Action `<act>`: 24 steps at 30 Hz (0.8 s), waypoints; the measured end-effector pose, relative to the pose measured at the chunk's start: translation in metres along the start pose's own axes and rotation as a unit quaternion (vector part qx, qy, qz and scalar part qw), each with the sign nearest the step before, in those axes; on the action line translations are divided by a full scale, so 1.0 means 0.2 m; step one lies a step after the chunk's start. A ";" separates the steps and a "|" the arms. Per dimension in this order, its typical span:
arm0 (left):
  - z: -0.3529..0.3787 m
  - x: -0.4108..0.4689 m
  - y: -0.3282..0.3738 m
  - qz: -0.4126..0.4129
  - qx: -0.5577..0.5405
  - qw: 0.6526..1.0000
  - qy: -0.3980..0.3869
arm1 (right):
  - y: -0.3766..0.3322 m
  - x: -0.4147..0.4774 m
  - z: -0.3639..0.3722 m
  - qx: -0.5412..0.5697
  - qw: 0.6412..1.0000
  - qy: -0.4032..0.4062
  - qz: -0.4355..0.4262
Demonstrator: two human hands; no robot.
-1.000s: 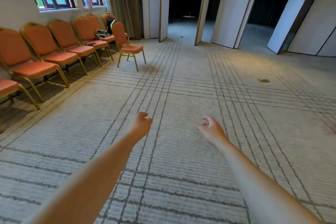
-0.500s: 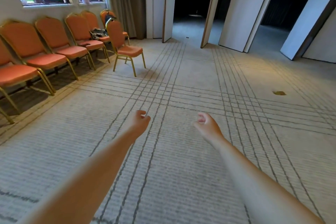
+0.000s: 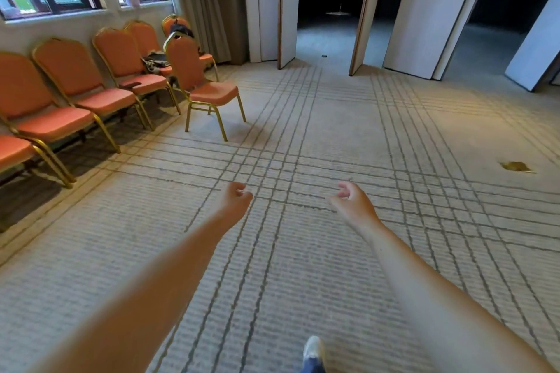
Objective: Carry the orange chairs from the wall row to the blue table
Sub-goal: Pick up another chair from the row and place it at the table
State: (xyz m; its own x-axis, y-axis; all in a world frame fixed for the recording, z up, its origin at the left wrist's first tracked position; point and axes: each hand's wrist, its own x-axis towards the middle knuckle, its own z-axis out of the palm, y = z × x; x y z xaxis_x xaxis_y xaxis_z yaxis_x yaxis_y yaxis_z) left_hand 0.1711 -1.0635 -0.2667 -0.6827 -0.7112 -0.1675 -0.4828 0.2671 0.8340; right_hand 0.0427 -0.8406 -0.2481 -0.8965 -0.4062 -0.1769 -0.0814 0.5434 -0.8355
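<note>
Several orange chairs with gold frames stand in a row (image 3: 91, 94) along the left wall under the windows. One orange chair (image 3: 197, 76) stands apart from the row, out on the carpet, turned to the right. Both my arms reach forward over the carpet. My left hand (image 3: 236, 200) and my right hand (image 3: 348, 200) hang with loosely curled fingers and hold nothing. Both are well short of the lone chair. No blue table is in view.
A dark bag (image 3: 154, 60) lies on a chair seat in the row, and a phone-like object (image 3: 130, 85) on another. White folding partition panels (image 3: 424, 9) stand ahead with dark openings between them. A brass floor plate (image 3: 515, 166) sits in the carpet at right. My shoe (image 3: 313, 348) shows below.
I have walked forward: the chair row and the lone chair have come closer and larger in view. Both hands stay empty and held out in front.
</note>
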 end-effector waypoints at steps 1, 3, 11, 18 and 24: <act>0.04 0.15 0.06 -0.009 -0.009 1.000 0.000 | -0.03 0.17 -0.01 0.002 1.000 -0.009 0.000; 0.10 0.43 0.17 -0.020 -0.017 1.000 0.004 | -0.10 0.49 -0.04 0.007 1.000 -0.026 0.001; 0.27 1.37 0.50 -0.041 -0.017 0.999 0.019 | -0.32 1.56 -0.08 -0.010 0.998 -0.064 -0.006; 0.36 2.31 0.62 -0.060 -0.032 0.997 0.034 | -0.49 2.53 0.07 -0.019 0.997 -0.078 -0.013; 0.31 3.33 0.83 -0.051 -0.027 0.997 0.054 | -0.81 3.47 0.24 -0.009 0.997 -0.066 -0.037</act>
State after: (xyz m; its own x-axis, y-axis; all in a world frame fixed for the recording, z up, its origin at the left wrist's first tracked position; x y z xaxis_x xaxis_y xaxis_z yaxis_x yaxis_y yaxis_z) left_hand -0.3982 -1.4523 -0.2723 -0.5665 -0.8000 -0.1975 -0.5148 0.1564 0.8429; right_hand -0.5454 -1.2447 -0.2601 -0.8227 -0.5380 -0.1838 -0.1532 0.5211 -0.8396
